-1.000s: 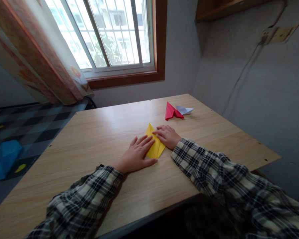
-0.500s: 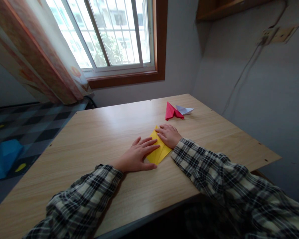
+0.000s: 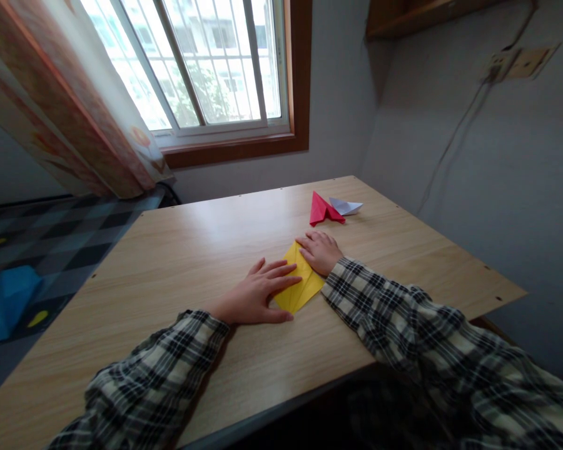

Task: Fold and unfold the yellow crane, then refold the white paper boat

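Beyond the left edge of the bench, a blue folded piece of paper lies on a dark checked cloth surface. On the bench, the left hand rests palm down, fingers spread apart, its grip clamped on nothing; fingertips lie across the yellow creased sheet of folded paper, diamond-shaped, and the thumb reaches its near corner, contact there uncertain. The yellow sheet lies flat, well in from the bench's far edge and toward the near edge. It should be light, soft to bend, firmer along its folds, prone to slide and easily creased or torn; the outer edges and corners appear the best places to take hold, with flat fingers steadying the middle. The right hand lies over its right side, fingers close together, pressing rather than pinching as far as visible. Toward the bench's far right corner stand a red folded paper form with a pointed top and, just beside it, a white boat-shaped folded paper; whether they touch cannot be determined.
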`<control>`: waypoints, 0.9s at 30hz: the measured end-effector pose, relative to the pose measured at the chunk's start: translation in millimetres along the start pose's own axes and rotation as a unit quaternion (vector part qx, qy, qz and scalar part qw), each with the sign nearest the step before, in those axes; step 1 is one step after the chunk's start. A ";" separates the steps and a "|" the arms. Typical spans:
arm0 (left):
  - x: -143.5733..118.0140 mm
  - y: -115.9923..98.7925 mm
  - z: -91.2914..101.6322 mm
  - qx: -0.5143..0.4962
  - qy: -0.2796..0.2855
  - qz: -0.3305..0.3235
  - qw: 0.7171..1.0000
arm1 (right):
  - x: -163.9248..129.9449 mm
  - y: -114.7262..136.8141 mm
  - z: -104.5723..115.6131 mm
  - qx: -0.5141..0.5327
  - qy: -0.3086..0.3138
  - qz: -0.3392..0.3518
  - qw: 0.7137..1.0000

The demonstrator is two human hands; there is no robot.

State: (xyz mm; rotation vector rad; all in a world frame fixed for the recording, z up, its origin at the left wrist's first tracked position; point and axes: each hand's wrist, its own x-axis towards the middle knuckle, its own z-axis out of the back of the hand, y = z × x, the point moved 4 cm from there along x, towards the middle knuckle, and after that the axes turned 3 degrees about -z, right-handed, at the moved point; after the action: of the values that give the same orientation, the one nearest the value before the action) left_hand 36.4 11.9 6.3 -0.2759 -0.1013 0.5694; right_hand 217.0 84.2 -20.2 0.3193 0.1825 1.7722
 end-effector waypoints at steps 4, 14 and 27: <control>-0.2 0.0 0.3 0.008 0.015 0.006 1.000 | 1.0 -2.0 -1.0 -0.006 -0.002 -0.006 1.000; 2.7 -1.1 -2.8 0.014 -0.027 0.017 0.999 | 4.7 -5.5 0.1 -0.009 -0.009 -0.011 1.000; 1.7 -0.6 -0.8 0.042 -0.088 0.004 0.995 | 4.1 -7.5 -0.2 -0.002 -0.016 -0.009 1.000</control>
State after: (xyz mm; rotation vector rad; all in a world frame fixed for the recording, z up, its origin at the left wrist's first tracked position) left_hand 38.2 12.2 5.7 -0.1432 -0.2465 0.6033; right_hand 223.1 89.9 -22.1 0.3409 0.1585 1.7476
